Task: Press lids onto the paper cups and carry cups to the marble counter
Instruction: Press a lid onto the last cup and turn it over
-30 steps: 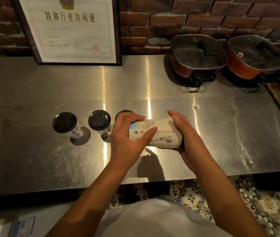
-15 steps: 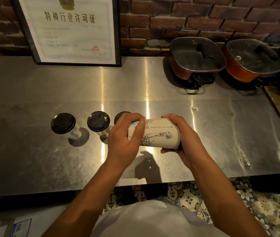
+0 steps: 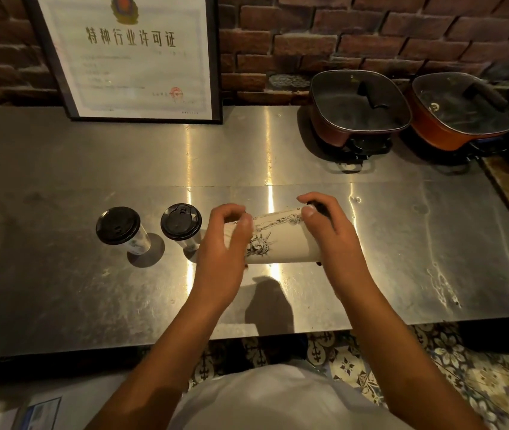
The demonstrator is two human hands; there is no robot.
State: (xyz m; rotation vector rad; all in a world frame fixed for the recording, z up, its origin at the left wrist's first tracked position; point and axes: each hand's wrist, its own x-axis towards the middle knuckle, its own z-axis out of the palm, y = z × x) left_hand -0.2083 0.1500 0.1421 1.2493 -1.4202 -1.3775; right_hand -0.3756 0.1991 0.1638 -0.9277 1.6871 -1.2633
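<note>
I hold a white paper cup (image 3: 281, 240) with a line drawing on its side, level above the steel counter (image 3: 402, 259). My left hand (image 3: 225, 252) grips its left end with curled fingers. My right hand (image 3: 334, 237) wraps round its right end, where bits of a black lid (image 3: 320, 208) show between the fingers. Two more paper cups stand upright to the left, each under a black lid: one cup (image 3: 118, 226) farther left, the other cup (image 3: 181, 222) close to my left hand.
A framed certificate (image 3: 129, 57) leans on the brick wall at the back left. Two orange electric pots (image 3: 358, 103) (image 3: 461, 110) with glass lids sit at the back right. The counter's front edge (image 3: 278, 332) runs just before my body, with patterned floor tiles below.
The cup has been turned about its long axis, so another drawing faces up. Both hands shifted slightly right. The dark lid seen behind my left hand no longer shows there.
</note>
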